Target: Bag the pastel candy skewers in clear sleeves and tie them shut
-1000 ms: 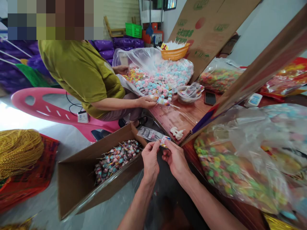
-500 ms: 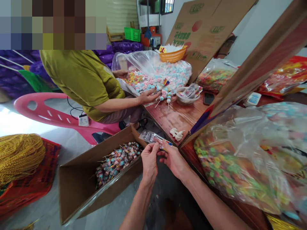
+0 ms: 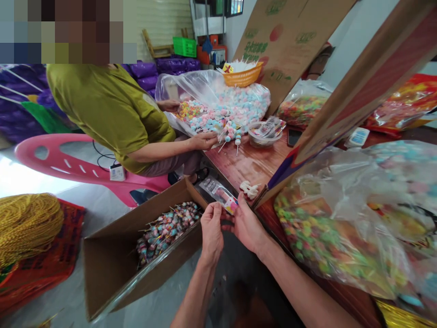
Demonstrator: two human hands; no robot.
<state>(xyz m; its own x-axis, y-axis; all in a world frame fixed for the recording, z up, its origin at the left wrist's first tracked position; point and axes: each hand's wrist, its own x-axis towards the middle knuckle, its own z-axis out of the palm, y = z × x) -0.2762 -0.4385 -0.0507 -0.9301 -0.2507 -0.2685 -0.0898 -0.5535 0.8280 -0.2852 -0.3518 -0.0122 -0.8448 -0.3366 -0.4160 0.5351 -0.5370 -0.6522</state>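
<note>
A small clear plastic bag with printing [image 3: 218,191] is held over the corner of the cardboard box, its far end pointing up and left. My right hand [image 3: 251,228] grips the bag's near, colourful end between the thumb on top and the fingers below. Right beside the bag's lower edge, my left hand [image 3: 211,234] has thumb and forefinger pinched together. What lies in that pinch is too small to make out. Below and left, the open cardboard box [image 3: 109,259] contains a heap of wrapped candy skewers [image 3: 167,230].
A co-worker in a green shirt [image 3: 116,109] sits across, hands at loose marshmallows [image 3: 211,120] and candy skewers [image 3: 235,134]. On the table [image 3: 235,168] are a plastic bowl [image 3: 264,139] and white crumpled pieces [image 3: 250,189]. A cardboard flap [image 3: 327,109] and candy bags [image 3: 327,232] stand right.
The printed bag has turned to lie flatter between my hands, showing its colourful end. My left fingertips have shifted slightly toward its lower edge. The co-worker's nearer hand has drawn back a little.
</note>
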